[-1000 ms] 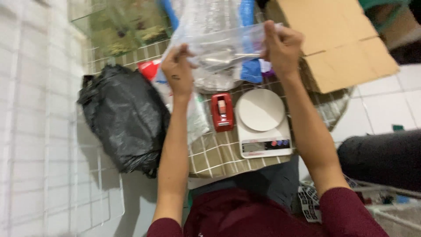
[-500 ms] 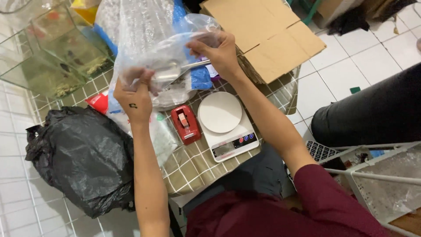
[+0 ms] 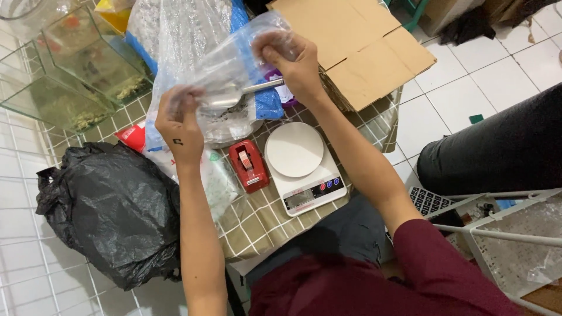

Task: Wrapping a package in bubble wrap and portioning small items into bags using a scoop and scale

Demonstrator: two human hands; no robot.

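Both my hands hold a clear plastic zip bag (image 3: 234, 67) stretched between them above the small tiled table (image 3: 257, 225). My left hand (image 3: 178, 120) pinches its lower left corner. My right hand (image 3: 293, 55) grips its upper right corner. Behind the bag a metal spoon (image 3: 246, 93) rests in a bowl of grey granules (image 3: 234, 126). Below the bag lie a white digital kitchen scale (image 3: 298, 164) and a red tape dispenser (image 3: 249, 165).
A full black rubbish bag (image 3: 111, 210) sits at the table's left. Glass tanks (image 3: 76, 76) stand at the upper left, an open cardboard box (image 3: 357, 47) at the upper right. A large clear sack (image 3: 175, 29) lies behind. Another person's dark-clad leg (image 3: 497, 146) is at the right.
The view has swung and tilted, so the table now sits more upright in frame. My hands have kept hold of the bag and drawn it out between them.
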